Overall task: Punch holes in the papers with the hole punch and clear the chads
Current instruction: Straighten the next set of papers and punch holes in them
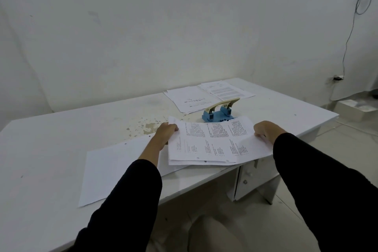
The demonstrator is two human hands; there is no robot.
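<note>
On the surface [61, 149], a sheaf [214, 143] is pinched at its side edges by the left hand [165, 134] and right hand [266, 130], its far edge at the punch [219, 112] just beyond. Sheets look fanned; uneven holes are risked if fed unsquared.

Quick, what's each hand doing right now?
Left hand: closed on the left edge of the printed white paper stack.
Right hand: closed on the same stack's right edge.
</note>
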